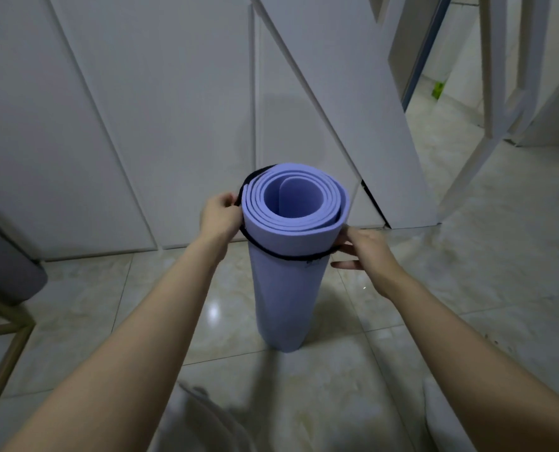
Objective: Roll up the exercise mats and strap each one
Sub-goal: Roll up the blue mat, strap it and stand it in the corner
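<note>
Indoors, a rolled purple exercise mat point(284, 288) stands upright on its end on a glossy tiled floor point(467, 272), its spiral top facing the camera. A black strap point(291, 257) loops round the roll near the upper end, lying slack and slanted: high at the back left, lower across the front. The left hand point(221, 216) is curled on the strap at the roll's left edge, its fingertips hidden behind the mat. The right hand point(364, 252) pinches the strap where it meets the roll's right side, one finger stretched out below; how the strap's ends fasten there is too small to make out. White panelled doors point(141, 125) stand just behind the mat. A grey object point(7, 265) over a wooden frame point(4, 337) is cut off at the left edge. Pale blurred shapes along the bottom edge cannot be identified, and a green item point(438, 89) in the far opening is too blurred to name.
</note>
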